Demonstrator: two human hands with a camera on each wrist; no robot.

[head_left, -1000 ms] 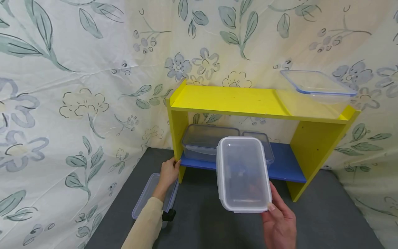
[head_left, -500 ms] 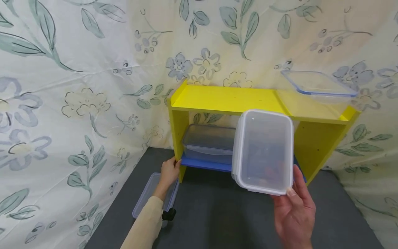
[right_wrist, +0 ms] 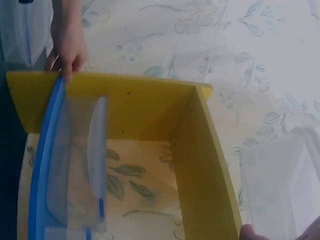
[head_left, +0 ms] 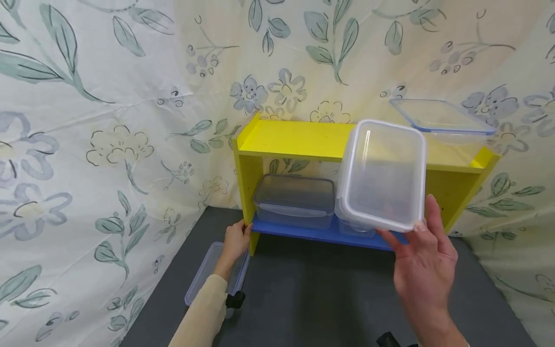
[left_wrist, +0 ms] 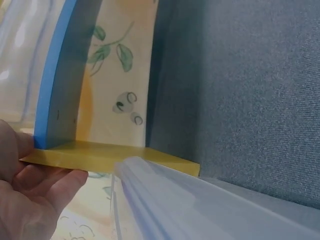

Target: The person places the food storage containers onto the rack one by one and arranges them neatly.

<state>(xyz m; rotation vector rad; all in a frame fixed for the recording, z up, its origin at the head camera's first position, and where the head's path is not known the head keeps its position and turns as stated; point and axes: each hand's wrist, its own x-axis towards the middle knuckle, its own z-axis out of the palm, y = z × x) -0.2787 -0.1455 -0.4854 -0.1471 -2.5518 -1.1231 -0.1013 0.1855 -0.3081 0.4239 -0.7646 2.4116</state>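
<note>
My right hand point(head_left: 425, 262) pinches a clear plastic food container point(head_left: 383, 178) with a white-rimmed lid by its lower right corner. The container is tilted up, lid towards me, in front of the right part of a yellow and blue shelf unit point(head_left: 299, 137). In the right wrist view the same container point(right_wrist: 272, 190) shows at the right edge, fingertips below it. At the unit's left side panel, my left hand point(head_left: 236, 241) grips the edge where the blue shelf meets it. The left wrist view shows that hand point(left_wrist: 32, 195) with fingers curled round the yellow panel point(left_wrist: 95, 157).
A grey-lidded container point(head_left: 295, 202) sits on the blue shelf point(head_left: 299, 232), with a smaller one point(head_left: 355, 230) partly hidden beside it. A blue-rimmed container point(head_left: 459, 132) stands on the top right. Another point(head_left: 205, 270) lies on the dark table point(head_left: 321, 299), under my left forearm.
My right hand has moved up and to the right with the food container, from in front of the blue shelf to the height of the yellow top. My left hand has stayed on the panel.
</note>
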